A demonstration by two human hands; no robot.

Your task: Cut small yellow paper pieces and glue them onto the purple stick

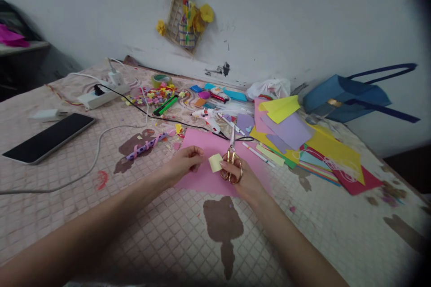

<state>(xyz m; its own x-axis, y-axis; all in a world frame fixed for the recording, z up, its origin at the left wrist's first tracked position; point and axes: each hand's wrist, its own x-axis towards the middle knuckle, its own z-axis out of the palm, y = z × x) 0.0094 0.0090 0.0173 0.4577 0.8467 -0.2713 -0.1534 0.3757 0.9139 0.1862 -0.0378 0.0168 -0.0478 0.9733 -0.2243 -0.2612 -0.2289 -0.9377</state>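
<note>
My right hand [243,178] is closed around gold-handled scissors [230,157], whose blades point away from me. Between the same hand's thumb and fingers is a small pale yellow square of paper [214,163]. To its left, my left hand [186,160] has its fingers curled together; whether anything small is in them does not show. Both hands are over a pink paper sheet [198,141] lying on the table. Just beyond the scissors lie a white glue gun [209,121] and several white sticks [259,154].
Coloured papers [289,128] are heaped at right, by a blue bag [346,96]. A phone [50,138], a power strip [103,96] and cables occupy the left. Behind are small paper flowers [151,95], a green cutter [165,105] and tape [161,80]. A ribbon-wrapped stick [146,145] lies left.
</note>
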